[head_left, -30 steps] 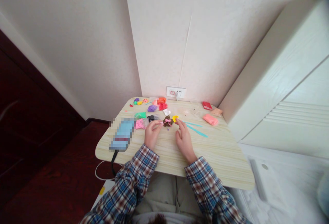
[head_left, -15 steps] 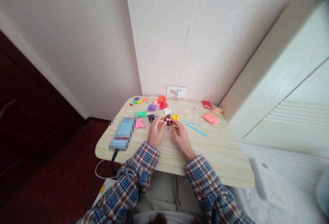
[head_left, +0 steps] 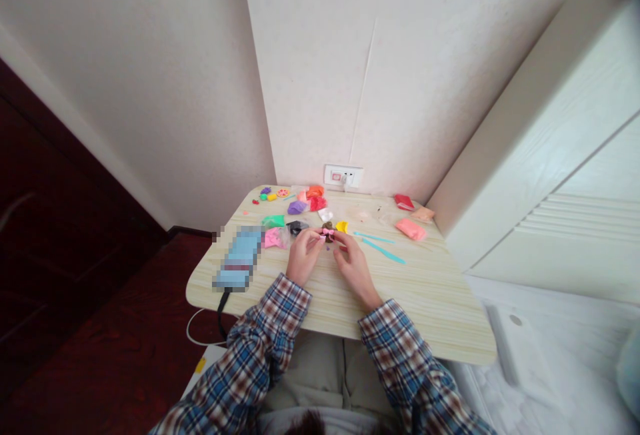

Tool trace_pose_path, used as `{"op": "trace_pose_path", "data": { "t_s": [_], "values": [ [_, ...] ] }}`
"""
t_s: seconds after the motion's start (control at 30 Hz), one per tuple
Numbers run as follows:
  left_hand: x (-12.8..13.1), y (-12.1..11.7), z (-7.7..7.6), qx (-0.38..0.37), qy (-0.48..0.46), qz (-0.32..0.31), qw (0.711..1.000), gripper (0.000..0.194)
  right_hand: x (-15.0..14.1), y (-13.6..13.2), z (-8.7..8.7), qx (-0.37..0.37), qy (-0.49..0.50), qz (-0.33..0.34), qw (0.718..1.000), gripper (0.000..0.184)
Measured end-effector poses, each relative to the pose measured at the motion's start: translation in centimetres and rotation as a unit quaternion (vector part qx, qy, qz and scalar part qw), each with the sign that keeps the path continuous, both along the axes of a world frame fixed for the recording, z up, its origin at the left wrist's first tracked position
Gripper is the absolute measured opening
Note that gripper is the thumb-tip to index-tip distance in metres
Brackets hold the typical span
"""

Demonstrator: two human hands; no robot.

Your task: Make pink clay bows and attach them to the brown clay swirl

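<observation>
A small brown clay figure with a pink bow point(head_left: 328, 234) sits between my two hands over the light wooden table point(head_left: 430, 302). My left hand point(head_left: 303, 256) pinches it from the left with fingers closed. My right hand point(head_left: 351, 264) pinches it from the right, fingertips meeting the left ones. A yellow clay lump point(head_left: 342, 226) lies just behind the figure.
Clay bags lie around: pink point(head_left: 273, 238), green point(head_left: 273, 222), black point(head_left: 297, 227), purple point(head_left: 297, 207), red point(head_left: 317, 204), salmon point(head_left: 410, 228). Two teal modelling tools point(head_left: 383, 250) lie to the right. A blurred blue device point(head_left: 239, 258) rests at left. A wall socket point(head_left: 343, 176) is behind; a white cabinet point(head_left: 550, 155) stands right.
My right hand moved in from the table to the clay figure, and both hands now pinch it together. The left hand shifted slightly right.
</observation>
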State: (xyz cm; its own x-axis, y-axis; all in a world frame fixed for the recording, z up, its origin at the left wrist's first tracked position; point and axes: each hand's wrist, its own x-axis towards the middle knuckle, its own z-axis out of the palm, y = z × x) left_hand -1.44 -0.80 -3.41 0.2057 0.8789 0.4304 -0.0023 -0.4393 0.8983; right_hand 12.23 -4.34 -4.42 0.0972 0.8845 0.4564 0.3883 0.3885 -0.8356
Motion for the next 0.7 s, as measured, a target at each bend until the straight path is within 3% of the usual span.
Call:
{"op": "trace_pose_path", "data": {
  "t_s": [0.7],
  "values": [
    [-0.16,0.16,-0.19,0.0,0.001,-0.005,1.0,0.028,-0.01,0.0,-0.03,0.0,-0.007,0.001,1.0,0.036]
  ]
}}
